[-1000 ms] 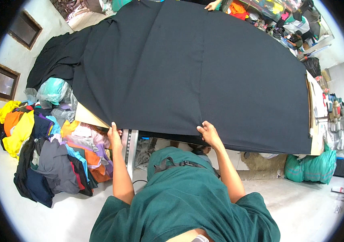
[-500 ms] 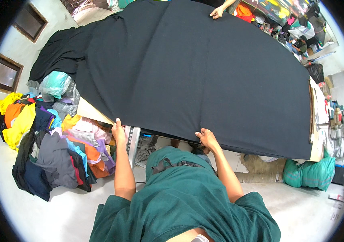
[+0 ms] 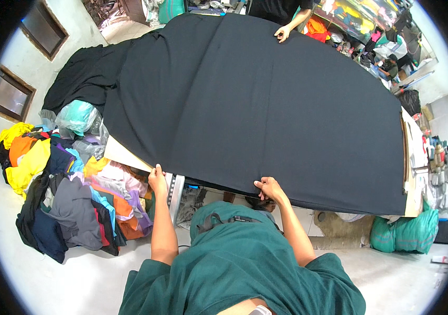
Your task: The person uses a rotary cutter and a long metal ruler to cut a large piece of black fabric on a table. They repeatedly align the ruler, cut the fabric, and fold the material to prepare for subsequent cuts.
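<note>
A broad sheet of black fabric [image 3: 224, 110] covers most of a pale table [image 3: 124, 154], bunched at the far left and smoother toward the right. My left hand [image 3: 157, 178] pinches the near edge of the cloth beside the table's bare wooden corner. Farther right along that same edge, my right hand [image 3: 270, 189] is closed on the fabric, thumb on top and the other fingers curled under. Across the table a co-worker's hand [image 3: 283, 34] rests at the far edge of the cloth.
Heaped clothes [image 3: 77, 205] in many colours lie on the floor at left, with a clear plastic bag [image 3: 80, 118] behind them. A metal table leg [image 3: 176, 197] stands by my left arm. Green bundles [image 3: 405, 231] sit under the right end, near hanging grey gloves [image 3: 443, 181].
The scene sits slightly lower in view, and more of the co-worker's dark shirt shows. Both my hands keep their hold on the fabric's near edge.
</note>
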Available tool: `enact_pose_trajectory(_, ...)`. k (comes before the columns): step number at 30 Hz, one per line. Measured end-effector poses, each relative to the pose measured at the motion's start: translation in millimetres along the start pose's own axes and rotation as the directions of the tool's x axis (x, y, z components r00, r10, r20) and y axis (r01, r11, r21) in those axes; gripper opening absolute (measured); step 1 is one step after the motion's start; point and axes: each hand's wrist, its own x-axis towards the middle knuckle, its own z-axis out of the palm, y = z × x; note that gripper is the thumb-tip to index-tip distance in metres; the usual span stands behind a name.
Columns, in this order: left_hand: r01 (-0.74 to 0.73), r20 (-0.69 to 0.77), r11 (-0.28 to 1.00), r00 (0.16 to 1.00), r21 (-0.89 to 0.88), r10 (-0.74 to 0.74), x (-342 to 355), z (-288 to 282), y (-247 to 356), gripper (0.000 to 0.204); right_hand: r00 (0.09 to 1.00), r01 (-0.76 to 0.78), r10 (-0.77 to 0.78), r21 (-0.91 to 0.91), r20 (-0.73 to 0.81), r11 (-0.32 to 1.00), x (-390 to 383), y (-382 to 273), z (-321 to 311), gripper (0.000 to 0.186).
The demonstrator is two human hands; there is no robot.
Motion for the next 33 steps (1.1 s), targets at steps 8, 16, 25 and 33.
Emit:
enact_pose_trajectory(8,-0.116,-0.284,0.992,0.951,0.051,0.126,-10,-4,-3,0.031,0.995,0.019,-0.028,0.093,0.095,0.995,4,6,-7,0.041)
enact_pose_trajectory(16,-0.281,-0.087,0.937,0.959,-0.207,0.268,-90,26,70,0.024,0.993,0.02,-0.031,0.1,0.116,0.995,14,16,-6,0.04)
enact_pose_trajectory(25,-0.275,0.302,0.921,0.885,-0.275,0.354,-90,92,157,0.059,0.993,0.031,-0.04,0.078,0.108,0.996,12,16,-7,0.036)
enact_pose_trajectory(33,-0.193,0.185,0.969,0.958,-0.154,0.22,-68,78,109,0.073,0.99,0.046,-0.06,0.106,0.124,0.993,12,13,-6,0.037)
